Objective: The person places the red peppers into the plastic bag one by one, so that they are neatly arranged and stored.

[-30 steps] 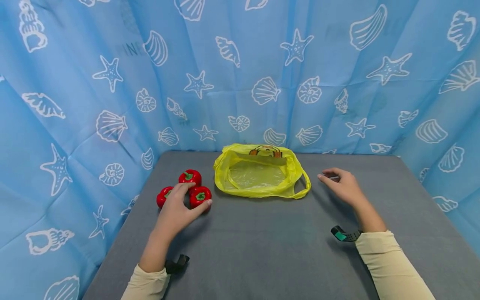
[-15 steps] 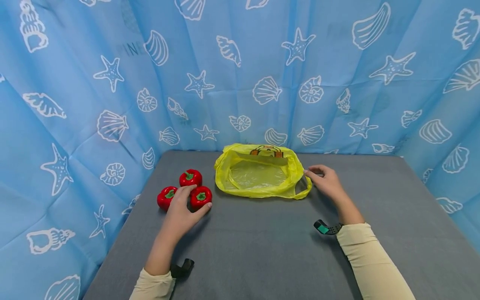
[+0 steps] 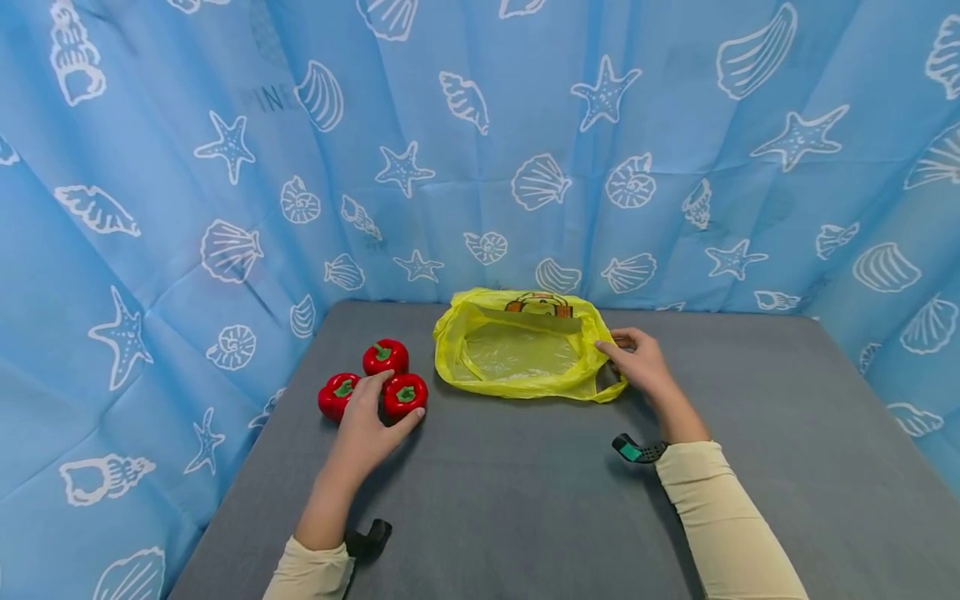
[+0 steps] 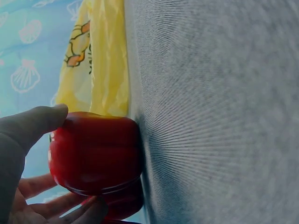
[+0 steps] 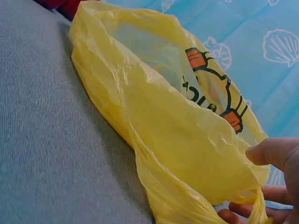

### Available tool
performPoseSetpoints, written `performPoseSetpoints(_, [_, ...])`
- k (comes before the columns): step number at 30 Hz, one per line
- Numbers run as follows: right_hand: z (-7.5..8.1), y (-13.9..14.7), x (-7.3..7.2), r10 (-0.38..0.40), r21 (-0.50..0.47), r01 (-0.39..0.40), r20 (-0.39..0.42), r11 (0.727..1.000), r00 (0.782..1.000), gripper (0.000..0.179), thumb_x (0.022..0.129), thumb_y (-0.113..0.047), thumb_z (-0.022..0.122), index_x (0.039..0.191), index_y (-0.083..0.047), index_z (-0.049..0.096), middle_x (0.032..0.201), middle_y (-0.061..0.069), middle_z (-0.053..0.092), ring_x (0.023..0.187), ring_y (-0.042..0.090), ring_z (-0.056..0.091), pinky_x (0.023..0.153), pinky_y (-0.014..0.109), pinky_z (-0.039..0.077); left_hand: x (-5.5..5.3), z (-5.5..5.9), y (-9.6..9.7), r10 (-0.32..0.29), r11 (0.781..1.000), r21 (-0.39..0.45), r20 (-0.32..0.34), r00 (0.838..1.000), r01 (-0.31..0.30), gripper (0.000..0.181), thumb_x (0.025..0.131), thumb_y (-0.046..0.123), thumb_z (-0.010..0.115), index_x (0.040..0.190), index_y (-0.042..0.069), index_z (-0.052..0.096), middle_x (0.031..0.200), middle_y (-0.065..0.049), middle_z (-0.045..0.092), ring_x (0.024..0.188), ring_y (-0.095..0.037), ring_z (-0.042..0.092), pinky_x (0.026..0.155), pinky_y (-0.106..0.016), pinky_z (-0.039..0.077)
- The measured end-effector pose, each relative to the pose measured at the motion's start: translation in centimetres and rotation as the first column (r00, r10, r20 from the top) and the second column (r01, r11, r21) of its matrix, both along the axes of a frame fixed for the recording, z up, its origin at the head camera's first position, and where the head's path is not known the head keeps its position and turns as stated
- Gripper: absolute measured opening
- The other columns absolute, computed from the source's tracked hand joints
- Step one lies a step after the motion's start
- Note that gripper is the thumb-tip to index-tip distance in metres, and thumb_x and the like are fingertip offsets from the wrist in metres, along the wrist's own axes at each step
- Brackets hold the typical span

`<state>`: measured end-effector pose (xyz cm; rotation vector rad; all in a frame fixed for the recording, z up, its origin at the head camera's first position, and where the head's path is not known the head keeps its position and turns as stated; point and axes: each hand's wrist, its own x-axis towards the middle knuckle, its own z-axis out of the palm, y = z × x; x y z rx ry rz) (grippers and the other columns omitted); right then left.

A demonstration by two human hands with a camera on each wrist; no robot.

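Three red bell peppers stand together on the left of the table: a rear one, a left one and a right one. My left hand holds the right pepper, with the thumb on one side and the fingers round the other. In the left wrist view the thumb meets the edge of that pepper. A yellow plastic bag sits mid-table, its mouth spread wide. My right hand grips the bag's right rim beside the loop handle, thumb over the edge and fingers outside.
A grey cloth covers the table. Behind and at both sides hangs a blue curtain with white shell and starfish prints. Dark straps circle both wrists.
My right hand has moved left from beside the bag and now has its right rim between thumb and fingers. The left hand has stayed at the right pepper.
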<state>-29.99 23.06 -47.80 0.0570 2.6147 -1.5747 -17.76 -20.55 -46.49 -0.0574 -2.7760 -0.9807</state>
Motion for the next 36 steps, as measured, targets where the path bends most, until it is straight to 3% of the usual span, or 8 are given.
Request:
performPoseSetpoints(8, [-0.32, -0.37, 0.1, -0.012, -0.038, 0.012, -0.003, 0.999, 1.0, 0.067, 0.105, -0.041, 0.065, 0.153, 0.004, 0.047, 0.142, 0.028, 0.054, 0.111, 0.031, 0.066, 0.082, 0.026, 0.063, 0.1, -0.04, 0.28, -0.011, 1.0, 0.003, 0.007, 1.0, 0.011, 0.087, 0.086, 0.036, 0.089, 0.156, 0.008, 0.045, 0.155, -0.014, 0.052, 0.143, -0.034, 0.049, 0.11, -0.059, 0.053])
performPoseSetpoints(14, [-0.63, -0.51, 0.22, -0.017, -0.09, 0.017, 0.0, 0.996, 1.0, 0.064, 0.104, -0.036, 0.068, 0.153, 0.001, 0.049, 0.141, 0.027, 0.055, 0.112, 0.034, 0.068, 0.085, 0.028, 0.064, 0.3, -0.31, -0.03, -0.003, 1.0, 0.013, -0.032, 0.999, 0.004, 0.086, 0.083, 0.033, 0.092, 0.153, 0.007, 0.048, 0.15, -0.014, 0.055, 0.139, -0.034, 0.052, 0.108, -0.058, 0.055])
performPoseSetpoints(23, [-0.41, -0.7, -0.12, -0.035, -0.117, 0.034, -0.006, 0.993, 0.999, 0.056, 0.105, -0.031, 0.068, 0.148, 0.002, 0.053, 0.136, 0.024, 0.059, 0.1, 0.022, 0.07, 0.08, 0.027, 0.064, -0.01, -0.59, -0.39, 0.001, 0.999, 0.035, -0.049, 0.999, 0.001, 0.082, 0.084, 0.031, 0.091, 0.151, 0.006, 0.051, 0.148, -0.014, 0.057, 0.137, -0.034, 0.053, 0.108, -0.058, 0.055])
performPoseSetpoints(36, [-0.72, -0.58, 0.07, -0.045, -0.123, 0.042, -0.02, 0.991, 0.999, 0.05, 0.105, -0.028, 0.067, 0.145, 0.002, 0.057, 0.129, 0.021, 0.06, 0.096, 0.021, 0.069, 0.08, 0.028, 0.065, -0.2, -0.66, 0.01, 0.011, 0.998, 0.059, -0.026, 1.0, -0.009, 0.08, 0.085, 0.033, 0.09, 0.15, 0.008, 0.053, 0.146, -0.012, 0.058, 0.132, -0.032, 0.056, 0.104, -0.056, 0.059])
